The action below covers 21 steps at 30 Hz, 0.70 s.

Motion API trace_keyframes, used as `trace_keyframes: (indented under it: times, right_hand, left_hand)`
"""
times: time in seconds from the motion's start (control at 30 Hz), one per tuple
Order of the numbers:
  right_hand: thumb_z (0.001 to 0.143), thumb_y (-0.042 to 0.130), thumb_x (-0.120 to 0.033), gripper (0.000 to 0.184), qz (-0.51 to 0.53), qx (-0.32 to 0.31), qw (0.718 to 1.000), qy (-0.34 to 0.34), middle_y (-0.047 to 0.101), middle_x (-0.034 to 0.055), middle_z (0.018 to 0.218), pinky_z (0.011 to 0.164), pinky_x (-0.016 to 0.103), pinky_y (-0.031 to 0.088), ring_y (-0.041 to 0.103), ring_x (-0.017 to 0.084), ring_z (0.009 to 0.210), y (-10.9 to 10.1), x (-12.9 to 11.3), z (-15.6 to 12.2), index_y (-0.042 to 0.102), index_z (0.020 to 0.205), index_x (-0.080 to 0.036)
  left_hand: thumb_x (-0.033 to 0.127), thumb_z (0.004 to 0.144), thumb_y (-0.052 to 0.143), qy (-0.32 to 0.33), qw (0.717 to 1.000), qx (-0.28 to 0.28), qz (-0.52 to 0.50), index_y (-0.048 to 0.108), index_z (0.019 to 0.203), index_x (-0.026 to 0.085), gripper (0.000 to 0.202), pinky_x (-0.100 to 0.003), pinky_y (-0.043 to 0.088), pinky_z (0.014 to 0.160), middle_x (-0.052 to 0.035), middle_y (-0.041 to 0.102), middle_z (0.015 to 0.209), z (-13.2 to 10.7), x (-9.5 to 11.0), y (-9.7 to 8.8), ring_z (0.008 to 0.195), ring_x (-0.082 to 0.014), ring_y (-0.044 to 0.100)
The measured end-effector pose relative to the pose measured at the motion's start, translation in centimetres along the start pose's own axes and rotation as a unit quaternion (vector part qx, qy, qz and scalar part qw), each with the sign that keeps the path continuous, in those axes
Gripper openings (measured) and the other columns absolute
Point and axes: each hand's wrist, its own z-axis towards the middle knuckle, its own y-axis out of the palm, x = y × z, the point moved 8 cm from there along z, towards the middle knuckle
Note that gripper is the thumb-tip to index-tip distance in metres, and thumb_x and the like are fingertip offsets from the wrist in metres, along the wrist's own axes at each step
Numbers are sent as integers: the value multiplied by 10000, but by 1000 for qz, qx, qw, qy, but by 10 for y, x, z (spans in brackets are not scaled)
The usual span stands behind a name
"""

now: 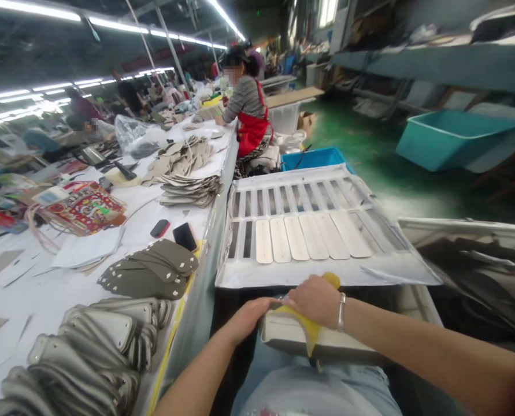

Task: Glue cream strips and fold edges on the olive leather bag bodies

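Observation:
My left hand (pixel 251 318) is at the left end of a cream, box-shaped piece (pixel 283 330) over my lap, its fingers closed at the top edge. My right hand (pixel 315 297), with a bracelet on the wrist, is curled over the top of that piece. It is closed on a yellow cloth (pixel 312 335), which hangs down the front and also shows above the knuckles. Both hands' fingertips meet near the top left corner, where small detail is blurred. Just beyond lies a white slotted rack (pixel 240 276) with several pale rounded strips (pixel 301 238) in a row.
Stacked grey-edged panels (pixel 88 346) and dark olive pieces (pixel 153 268) lie on the white table (pixel 36 294) at left. A phone (pixel 185 237) rests near its edge. A co-worker in a red apron (pixel 254 132) leans there. A teal bin (pixel 452 141) stands right.

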Motion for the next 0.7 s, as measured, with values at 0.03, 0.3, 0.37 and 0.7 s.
trace_keyframes:
  times: [0.03,0.3,0.37,0.7]
  right_hand:
    - [918,287,-410,450,7,-5,999,32,664,107,693,637,338,364,615,218,662,-6,5,-8,626,754,-165]
    - [814,442,-445,337,440,-23,883,161,656,70,911,670,295,446,595,210,780,-3,-7,-102,567,959,-169]
    - [829,413,-450,332,460,24,869,180,658,56,893,680,299,445,588,210,778,7,-27,-113,570,949,-183]
    - [796,463,-371,248,597,61,759,251,585,13,637,502,224,380,510,125,556,79,-87,-80,553,745,-146]
  left_hand:
    - [479,851,423,8,999,-14,37,631,1084,142,460,-394,342,956,-84,639,1069,1,5,-1,1028,-256,537]
    - [471,696,631,-41,991,-35,125,705,789,184,311,-361,448,807,-38,665,715,6,4,-25,714,-216,606]
    - [538,725,574,-73,989,-40,120,683,910,169,427,-356,489,627,-31,629,616,-5,-4,-24,511,-185,581]
    - [672,817,279,-65,954,-21,-293,350,1335,286,650,-383,510,712,-96,534,1204,-44,-29,14,792,-215,644]
